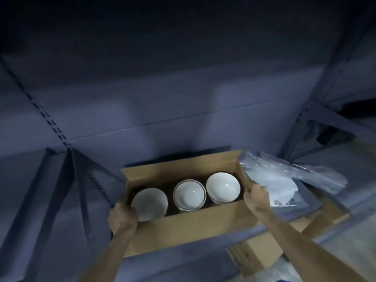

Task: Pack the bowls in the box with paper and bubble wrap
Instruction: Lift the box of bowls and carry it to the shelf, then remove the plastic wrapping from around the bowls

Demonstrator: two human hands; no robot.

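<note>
Three white ceramic bowls [186,195] sit in a row inside the open brown cardboard box [189,228] on a dim grey shelf [264,226]. The left hand [122,217] grips the box's left end, hiding part of the nearest bowl; the right hand [255,197] grips the right end. Crumpled clear bubble wrap [284,178] lies beside it, blurred.

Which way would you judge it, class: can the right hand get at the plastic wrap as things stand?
Probably yes. The right hand grips the box at its right end, and the plastic wrap lies just beyond, nothing between.
</note>
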